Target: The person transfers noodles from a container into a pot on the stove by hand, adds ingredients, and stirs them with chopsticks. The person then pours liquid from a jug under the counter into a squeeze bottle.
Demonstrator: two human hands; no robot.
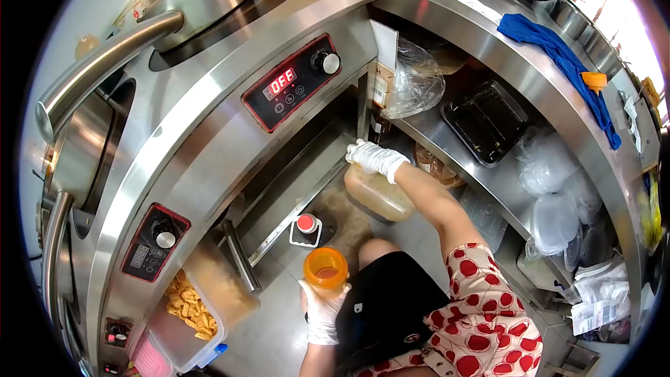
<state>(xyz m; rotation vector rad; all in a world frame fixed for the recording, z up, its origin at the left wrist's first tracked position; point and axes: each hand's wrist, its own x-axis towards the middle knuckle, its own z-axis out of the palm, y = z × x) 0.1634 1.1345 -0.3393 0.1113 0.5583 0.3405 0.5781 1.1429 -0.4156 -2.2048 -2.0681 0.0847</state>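
Observation:
My left hand [324, 314], in a white glove, is wrapped round an orange plastic jar [325, 269]. The jar's open top faces me, and a little reddish content shows inside. My right hand [373, 158], also gloved, reaches forward and down to the top of a large translucent plastic jug [382, 197] with pale yellowish contents. Its fingers are curled over the jug's top end, and what lies beneath them is hidden. Between the two hands, a dark bottle with a red cap [306, 223] and a white handle stands on the floor.
A steel cooker counter with a control panel reading OFF [292, 83] curves along the left. On the right, a shelf holds a black tray [486, 123] and plastic bags [414, 80]. A clear bin of yellow-brown pieces [190, 307] sits low left. A blue cloth [558, 63] hangs over the counter edge.

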